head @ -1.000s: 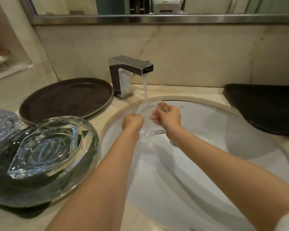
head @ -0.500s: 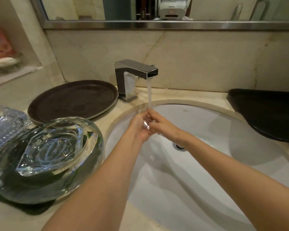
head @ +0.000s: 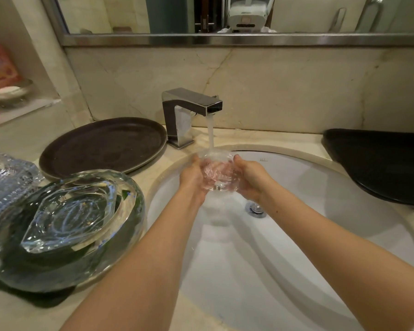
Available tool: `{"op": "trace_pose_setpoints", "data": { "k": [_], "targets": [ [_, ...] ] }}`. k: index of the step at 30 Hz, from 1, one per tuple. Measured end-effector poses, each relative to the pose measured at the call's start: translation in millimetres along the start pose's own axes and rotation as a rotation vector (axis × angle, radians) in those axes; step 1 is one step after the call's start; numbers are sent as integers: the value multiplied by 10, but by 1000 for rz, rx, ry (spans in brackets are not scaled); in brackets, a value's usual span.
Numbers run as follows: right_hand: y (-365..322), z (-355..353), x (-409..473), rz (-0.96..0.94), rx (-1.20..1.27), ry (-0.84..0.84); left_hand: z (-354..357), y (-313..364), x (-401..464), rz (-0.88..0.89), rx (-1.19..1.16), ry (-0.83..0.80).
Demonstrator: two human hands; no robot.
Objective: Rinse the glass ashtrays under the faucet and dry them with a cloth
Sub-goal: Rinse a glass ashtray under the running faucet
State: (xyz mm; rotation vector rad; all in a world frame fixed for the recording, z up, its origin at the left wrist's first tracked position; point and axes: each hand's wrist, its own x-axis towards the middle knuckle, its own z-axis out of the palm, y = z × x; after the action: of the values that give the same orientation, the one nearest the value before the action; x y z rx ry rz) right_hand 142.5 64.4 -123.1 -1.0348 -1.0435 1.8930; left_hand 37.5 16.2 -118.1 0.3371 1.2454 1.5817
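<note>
Item: small clear glass ashtray, cradled over the white sink basin, directly under the stream from the square chrome faucet

Grip, left: left hand cupped against the near-left side of the ashtray, fingers curled under its wall
Grip, right: right hand cupped against the opposite side, thumb up at the rim; both hands holding, neither slack

Advice for the rinse, as judgement: tilt so the hollow faces the water, then roll slowly to let the flow sweep rim, notches and underside; keep low in the basin to limit splash; hold firm, wet glass likely slippery and the basin hard; pour out fully before lifting away

Awaiting rinse, by appearance: large thick glass ashtray on the counter left of the basin, a smaller faceted glass dish resting inside it with specks of residue; a ribbed glass piece at the far left, partly out of frame

Nearby: round dark tray behind the large ashtray; black tray right of the basin

Drying cloth: none identifiable in view
</note>
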Motion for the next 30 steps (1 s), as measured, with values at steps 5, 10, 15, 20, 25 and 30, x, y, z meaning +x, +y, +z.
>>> {"op": "trace_pose_setpoints", "data": {
  "k": [5, 10, 15, 20, 25, 30],
  "targets": [
    [-53, 32, -64, -46, 279, -98, 10, -44, -31, 116, 373, 210],
    [-55, -23, -65, -102, 462, -25, 42, -59, -69, 79, 376, -88],
    [-18, -25, -72, -73, 488, -90, 15, -130, -40, 239, 630, -34],
    [22, 25, -127, 57, 262, -213, 6, -46, -46, 282, 666, 234],
    [-50, 50, -147, 4, 155, -233, 12, 21, -56, 99, 290, 291],
    [-47, 38, -120, -69, 155, -308, -15, 26, -23, -88, -169, 159]
  ]
}}
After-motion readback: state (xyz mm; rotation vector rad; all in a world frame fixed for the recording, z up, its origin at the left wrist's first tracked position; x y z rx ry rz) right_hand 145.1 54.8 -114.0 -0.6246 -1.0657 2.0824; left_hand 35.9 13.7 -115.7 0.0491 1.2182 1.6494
